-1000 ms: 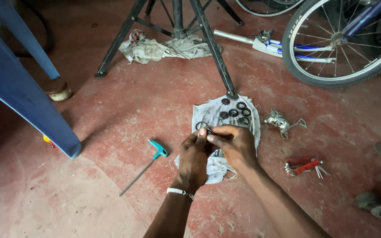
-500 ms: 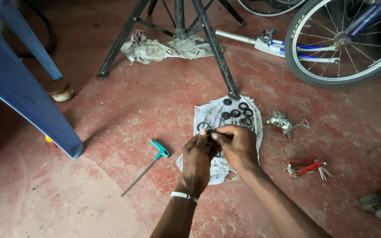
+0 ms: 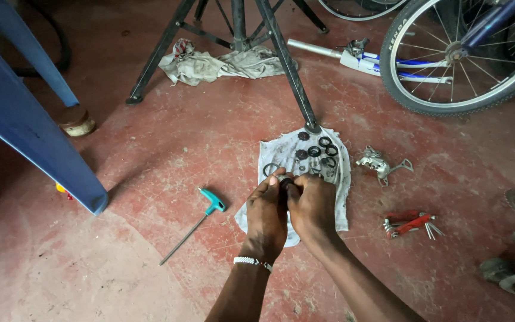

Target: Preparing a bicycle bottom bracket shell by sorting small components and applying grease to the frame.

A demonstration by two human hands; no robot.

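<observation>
My left hand (image 3: 266, 214) and my right hand (image 3: 314, 206) meet over a dirty white rag (image 3: 338, 185) spread on the red floor. Together their fingertips pinch a small dark round part (image 3: 285, 180), mostly hidden between them. Several black rings and small toothed wheels (image 3: 317, 152) lie on the far half of the rag, just beyond my fingers. A beaded bracelet sits on my left wrist.
A teal-handled T hex key (image 3: 201, 217) lies left of the rag. A metal derailleur part (image 3: 379, 164) and a red folding multi-tool (image 3: 412, 223) lie to the right. Black stand legs (image 3: 287, 65), a crumpled rag (image 3: 222, 62), a bicycle wheel (image 3: 466, 53) and a blue chair leg (image 3: 37, 149) surround.
Both hands stay together over the rag, their fingers working the small part. The view has shifted slightly; nothing else moved.
</observation>
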